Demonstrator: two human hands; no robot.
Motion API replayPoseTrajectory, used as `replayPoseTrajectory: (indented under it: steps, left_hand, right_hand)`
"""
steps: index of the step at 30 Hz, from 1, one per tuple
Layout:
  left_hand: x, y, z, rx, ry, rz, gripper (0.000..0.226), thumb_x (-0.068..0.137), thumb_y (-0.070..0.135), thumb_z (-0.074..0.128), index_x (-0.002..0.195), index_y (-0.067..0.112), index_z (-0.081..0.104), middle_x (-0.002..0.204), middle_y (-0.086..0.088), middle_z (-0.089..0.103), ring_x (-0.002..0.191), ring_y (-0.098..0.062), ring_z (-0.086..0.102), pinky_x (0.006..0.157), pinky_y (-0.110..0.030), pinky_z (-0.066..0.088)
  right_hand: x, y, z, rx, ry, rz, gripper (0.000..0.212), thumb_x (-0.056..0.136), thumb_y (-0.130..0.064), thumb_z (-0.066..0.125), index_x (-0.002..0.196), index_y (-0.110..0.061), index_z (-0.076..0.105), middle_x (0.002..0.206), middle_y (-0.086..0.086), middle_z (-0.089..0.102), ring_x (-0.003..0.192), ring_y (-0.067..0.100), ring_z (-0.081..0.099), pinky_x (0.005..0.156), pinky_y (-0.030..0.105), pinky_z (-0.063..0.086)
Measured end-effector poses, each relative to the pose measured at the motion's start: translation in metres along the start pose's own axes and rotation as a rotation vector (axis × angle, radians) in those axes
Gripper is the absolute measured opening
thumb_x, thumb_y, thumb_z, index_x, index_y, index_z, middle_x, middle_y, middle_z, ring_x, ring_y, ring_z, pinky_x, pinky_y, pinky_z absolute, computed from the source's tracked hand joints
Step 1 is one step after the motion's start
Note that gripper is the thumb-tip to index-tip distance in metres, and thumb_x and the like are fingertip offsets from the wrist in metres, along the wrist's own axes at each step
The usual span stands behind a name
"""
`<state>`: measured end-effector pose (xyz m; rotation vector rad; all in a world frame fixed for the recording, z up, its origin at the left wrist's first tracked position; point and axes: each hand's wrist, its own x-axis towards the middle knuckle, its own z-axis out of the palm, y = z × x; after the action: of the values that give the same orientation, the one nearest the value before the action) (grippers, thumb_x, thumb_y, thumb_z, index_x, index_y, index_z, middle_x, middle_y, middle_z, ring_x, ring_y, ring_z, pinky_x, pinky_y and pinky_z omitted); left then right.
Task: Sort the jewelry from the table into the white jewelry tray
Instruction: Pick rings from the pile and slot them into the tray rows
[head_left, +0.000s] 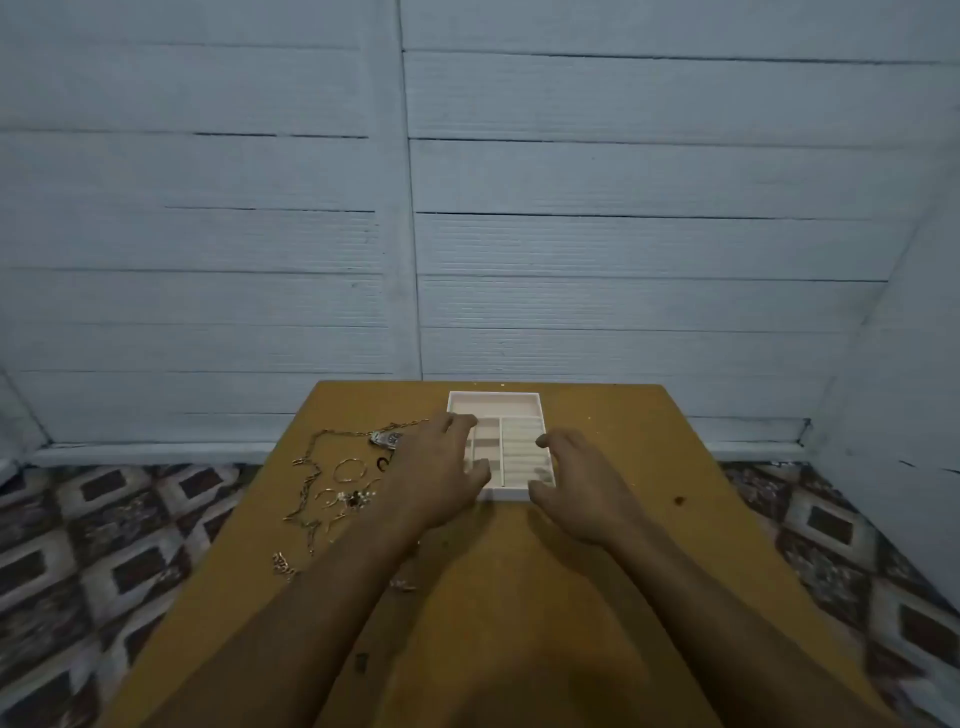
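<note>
Pale blue plank walling (208, 234) fills the background, and a patterned floor (104, 545) is seen on both sides of an ochre table (613, 519).

On the table's left part the jewelry is spread out. A long gold chain (311, 467) is laid in a loose, irregular loop. Within it lie a thin gold hoop (349, 470) and a small cluster of pieces (355, 499). A silver piece (385, 439) is placed at the chain's far end, just beside the left hand (439, 470). 1 more small gold piece (283, 564) lies apart, near the table's left edge.

The left hand is held over the left side of the white jewelry tray (493, 396), fingers apart and lightly bent, with nothing pinched between them. The tray sits at the far middle of the table and is divided into 1 wide far compartment, smaller ones on the left and a ribbed section on the right.

The right hand (576, 483) is held at the tray's near right corner, fingers spread and curved, nothing held. Whether either hand touches the tray cannot be told.
</note>
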<state>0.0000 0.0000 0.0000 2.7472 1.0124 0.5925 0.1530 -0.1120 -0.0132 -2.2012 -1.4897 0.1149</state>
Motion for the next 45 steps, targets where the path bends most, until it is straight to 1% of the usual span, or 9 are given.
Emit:
replayPoseTrajectory:
  steps: [7, 16, 20, 24, 30, 35, 38, 40, 45]
  left_hand:
    - [0.009, -0.022, 0.042, 0.052, -0.111, -0.100, 0.058, 0.092, 0.045, 0.047, 0.143, 0.017, 0.039, 0.143, -0.005, 0.043, 0.131, -0.021, 0.036, 0.108, -0.038, 0.033]
    - [0.029, -0.043, 0.065, 0.025, -0.172, -0.164, 0.054, 0.097, 0.042, 0.040, 0.143, 0.016, 0.035, 0.147, -0.006, 0.038, 0.136, -0.024, 0.028, 0.112, -0.043, 0.025]
    - [0.035, -0.053, 0.073, 0.031, -0.190, -0.193, 0.050, 0.099, 0.040, 0.036, 0.142, 0.016, 0.036, 0.151, -0.005, 0.036, 0.145, -0.028, 0.014, 0.115, -0.048, 0.016]
    - [0.035, -0.058, 0.079, 0.045, -0.200, -0.187, 0.047, 0.100, 0.036, 0.034, 0.142, 0.017, 0.038, 0.150, -0.004, 0.038, 0.146, -0.026, 0.011, 0.116, -0.048, 0.014]
    - [0.028, -0.059, 0.080, 0.043, -0.122, -0.148, 0.043, 0.100, 0.027, 0.032, 0.140, 0.015, 0.040, 0.140, -0.005, 0.048, 0.138, -0.021, 0.022, 0.109, -0.045, 0.022]
    - [0.021, -0.052, 0.079, -0.012, -0.128, -0.214, 0.048, 0.101, 0.027, 0.032, 0.147, 0.014, 0.029, 0.154, -0.014, 0.026, 0.145, -0.026, 0.016, 0.117, -0.048, 0.012]
    - [0.015, -0.053, 0.078, -0.072, -0.105, -0.221, 0.045, 0.099, 0.025, 0.036, 0.144, 0.018, 0.037, 0.155, -0.015, 0.028, 0.147, -0.025, 0.011, 0.117, -0.048, 0.011]
    - [0.010, -0.053, 0.075, -0.110, -0.102, -0.234, 0.043, 0.099, 0.024, 0.037, 0.142, 0.020, 0.041, 0.155, -0.015, 0.027, 0.147, -0.025, 0.014, 0.116, -0.046, 0.014]
    - [-0.005, -0.050, 0.070, -0.145, -0.102, -0.275, 0.041, 0.102, 0.028, 0.034, 0.143, 0.026, 0.040, 0.155, -0.013, 0.027, 0.144, -0.028, 0.021, 0.115, -0.045, 0.016]
  right_hand:
    - [0.013, 0.019, 0.032, 0.031, -0.044, 0.123, 0.059, 0.090, -0.038, 0.057, 0.142, -0.016, 0.037, 0.145, 0.001, 0.039, 0.128, 0.020, 0.042, 0.100, 0.035, 0.042]
    - [0.047, 0.029, 0.055, 0.016, -0.011, 0.143, 0.050, 0.095, -0.042, 0.048, 0.136, -0.014, 0.043, 0.138, 0.007, 0.047, 0.122, 0.023, 0.046, 0.099, 0.037, 0.042]
    - [0.055, 0.032, 0.061, -0.091, 0.006, 0.158, 0.047, 0.096, -0.044, 0.043, 0.134, -0.015, 0.044, 0.136, 0.006, 0.049, 0.120, 0.026, 0.045, 0.098, 0.040, 0.037]
    - [0.057, 0.034, 0.064, -0.203, 0.023, 0.203, 0.043, 0.098, -0.042, 0.036, 0.132, -0.016, 0.044, 0.134, 0.007, 0.050, 0.119, 0.027, 0.043, 0.097, 0.042, 0.034]
    - [0.054, 0.036, 0.069, -0.225, 0.033, 0.230, 0.038, 0.099, -0.033, 0.031, 0.130, -0.016, 0.045, 0.127, 0.007, 0.055, 0.114, 0.028, 0.044, 0.093, 0.043, 0.033]
    - [0.046, 0.034, 0.072, -0.158, 0.067, 0.252, 0.036, 0.100, -0.026, 0.030, 0.132, -0.020, 0.045, 0.129, 0.003, 0.056, 0.115, 0.025, 0.043, 0.097, 0.043, 0.030]
    - [0.040, 0.032, 0.070, -0.117, 0.086, 0.279, 0.036, 0.100, -0.026, 0.032, 0.132, -0.020, 0.046, 0.131, 0.002, 0.056, 0.118, 0.025, 0.042, 0.098, 0.042, 0.028]
    - [0.036, 0.030, 0.068, -0.093, 0.089, 0.295, 0.036, 0.100, -0.027, 0.033, 0.133, -0.019, 0.047, 0.132, 0.003, 0.057, 0.121, 0.026, 0.041, 0.098, 0.042, 0.027]
    - [0.022, 0.027, 0.064, -0.090, 0.088, 0.291, 0.036, 0.100, -0.029, 0.036, 0.132, -0.020, 0.050, 0.130, 0.002, 0.059, 0.119, 0.025, 0.042, 0.099, 0.043, 0.029]
